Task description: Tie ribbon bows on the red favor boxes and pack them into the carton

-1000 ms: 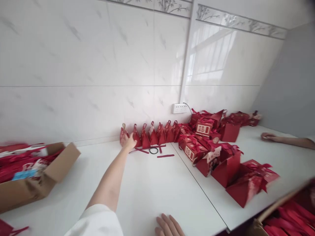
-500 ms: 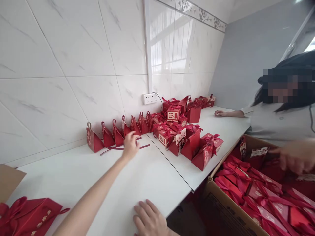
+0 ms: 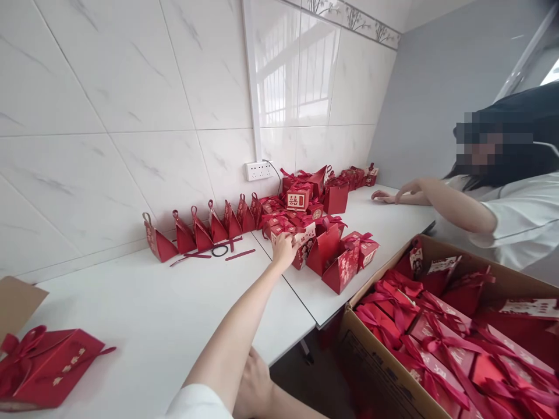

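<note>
My left hand [image 3: 285, 251] reaches across the white table [image 3: 174, 326] to the group of red boxes. Its fingers are closed at the left edge of a red box with a cream flap [image 3: 305, 235]. Right of that box stand a plain red triangular box [image 3: 322, 251] and a patterned red triangular box [image 3: 343, 270]. My right hand [image 3: 253, 381] is at the near table edge, partly behind my left forearm, its fingers mostly hidden. Near the wall, dark red strips [image 3: 240, 255] and a black ring [image 3: 219, 251] lie before a row of looped triangular boxes [image 3: 161, 244].
A cardboard carton [image 3: 388, 372] full of ribboned red boxes stands at the right. Beyond it a person in white rests their arms [image 3: 454, 201] on the table. One red box [image 3: 56, 366] sits at the near left. A socket strip [image 3: 258, 170] is on the wall.
My left hand has moved right, from the strips to the cream-flapped box, uncovering the black ring. My right hand now shows behind my left forearm. The other person's hand has left the carton.
</note>
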A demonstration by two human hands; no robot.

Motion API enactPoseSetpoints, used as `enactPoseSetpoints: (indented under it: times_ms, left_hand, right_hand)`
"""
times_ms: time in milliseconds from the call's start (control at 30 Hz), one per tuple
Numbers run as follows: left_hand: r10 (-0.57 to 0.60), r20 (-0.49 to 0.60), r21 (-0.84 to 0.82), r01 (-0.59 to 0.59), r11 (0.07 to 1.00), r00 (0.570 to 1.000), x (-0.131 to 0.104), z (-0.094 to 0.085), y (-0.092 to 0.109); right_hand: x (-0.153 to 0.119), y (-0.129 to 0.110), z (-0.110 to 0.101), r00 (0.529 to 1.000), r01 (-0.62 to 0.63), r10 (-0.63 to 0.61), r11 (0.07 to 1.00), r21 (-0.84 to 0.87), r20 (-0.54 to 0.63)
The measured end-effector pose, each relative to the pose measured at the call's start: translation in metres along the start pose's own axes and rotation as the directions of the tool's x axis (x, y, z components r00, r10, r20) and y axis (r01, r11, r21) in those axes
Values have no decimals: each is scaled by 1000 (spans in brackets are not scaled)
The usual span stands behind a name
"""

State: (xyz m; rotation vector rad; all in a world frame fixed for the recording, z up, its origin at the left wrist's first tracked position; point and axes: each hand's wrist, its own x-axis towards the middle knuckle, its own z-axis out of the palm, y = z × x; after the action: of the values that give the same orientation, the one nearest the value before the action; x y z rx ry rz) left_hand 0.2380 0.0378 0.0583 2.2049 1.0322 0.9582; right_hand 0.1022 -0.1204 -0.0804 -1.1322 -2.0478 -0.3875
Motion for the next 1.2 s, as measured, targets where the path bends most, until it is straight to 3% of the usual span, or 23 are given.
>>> enactPoseSetpoints:
  times_ms: [133,233,400,500,600,700,800,900,1000,1100,1200]
  left_hand:
    - [44,-50,-70,-47,996,998,-11,-23,-5]
    - [42,-133,-109,-56,992,990,-34,-60,-8]
    - [-10,-366,-133,-41,990,930,-111,-130,-20]
    - [-86,-402,-67,65,996,912,-164,-152,-41]
    - [-238,-381,-70,228,971,894,-204,-157,-64]
    - [-318,-368,-106,300,948,874,-222,-157,-73]
    - [-320,-332,-158,282,946,887,-225,-154,-68]
    - [-318,-361,-190,265,945,877,-222,-150,-62]
    - [-313,-378,-189,259,947,871,-222,-147,-63]
    - [-302,-364,-179,252,951,881,-224,-148,-65]
    - [-290,-328,-168,246,954,899,-227,-156,-61]
  right_hand:
    - [3,1,-13,991,-9,22,995,103,-131]
    - [3,1,-22,991,-26,40,994,106,-131]
    - [2,1,-32,990,-49,66,990,136,-123]
    - [2,1,-43,993,-35,58,977,209,-103]
    - [7,5,-66,998,60,-39,886,459,-54]
    - [31,18,-93,989,145,-98,761,633,-108]
    - [75,34,-107,981,101,2,848,521,-193]
    - [121,47,-103,996,-53,78,915,401,-46]
    - [150,54,-94,982,-123,54,911,393,181]
    - [160,60,-95,937,-246,67,823,511,343]
    - [158,66,-102,904,-376,145,717,587,402]
